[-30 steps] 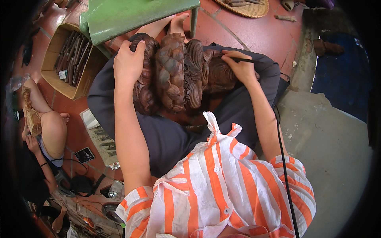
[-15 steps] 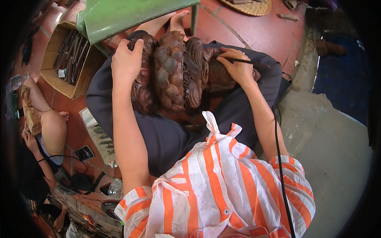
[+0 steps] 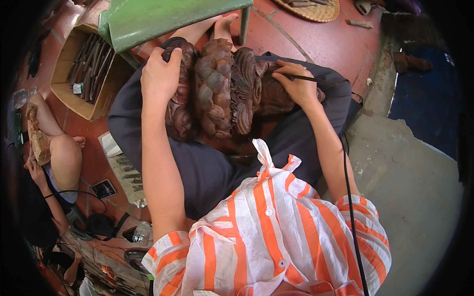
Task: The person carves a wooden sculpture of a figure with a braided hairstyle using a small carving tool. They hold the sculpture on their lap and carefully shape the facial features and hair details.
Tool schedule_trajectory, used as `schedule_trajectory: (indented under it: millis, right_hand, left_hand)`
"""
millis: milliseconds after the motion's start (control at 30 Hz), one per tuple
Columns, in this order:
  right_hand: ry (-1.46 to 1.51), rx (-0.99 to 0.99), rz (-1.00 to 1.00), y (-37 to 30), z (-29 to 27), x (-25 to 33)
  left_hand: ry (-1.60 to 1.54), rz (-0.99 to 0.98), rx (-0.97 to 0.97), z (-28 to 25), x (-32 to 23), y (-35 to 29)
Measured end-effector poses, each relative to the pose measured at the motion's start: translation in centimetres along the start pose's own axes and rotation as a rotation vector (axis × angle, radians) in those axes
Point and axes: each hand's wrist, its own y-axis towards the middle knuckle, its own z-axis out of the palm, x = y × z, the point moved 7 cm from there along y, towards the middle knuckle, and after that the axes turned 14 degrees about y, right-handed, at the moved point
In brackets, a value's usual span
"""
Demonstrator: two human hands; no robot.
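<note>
A dark brown carved wooden statue [image 3: 213, 89] lies on its side across my lap, with rounded, overlapping petal-like shapes and wavy ridges. My left hand [image 3: 161, 76] is wrapped over its left end, fingers bent round the far edge. Over the narrower right part, my right hand [image 3: 300, 90] pinches a slender dark tool [image 3: 308, 78] like a thin stick or brush handle. The tool's shaft points out to the right; its working tip is hidden by the fingers or lost against the dark wood.
A green chair or stool [image 3: 177, 22] stands just beyond the statue. At far left, a cardboard box [image 3: 61, 93] holds several long tools. Another person's hand [image 3: 35, 170] rests by a pale wood piece [image 3: 39, 140]. A woven tray [image 3: 326, 15] lies at the far right.
The slender tool has tilted, its right end now lower and reaching farther right. My left hand keeps its hold; the whole view has shifted very slightly.
</note>
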Motion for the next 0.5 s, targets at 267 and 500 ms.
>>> schedule_trajectory:
  millis: [267, 500]
  right_hand:
    - [-0.003, -0.004, 0.222, 0.1, 0.3, -0.6]
    - [0.228, -0.032, 0.340, 0.1, -0.3, -3.3]
  left_hand:
    - [0.007, -0.001, -0.009, 0.2, 0.1, -0.1]
    - [0.012, 0.006, -0.018, 0.1, -0.1, 0.0]
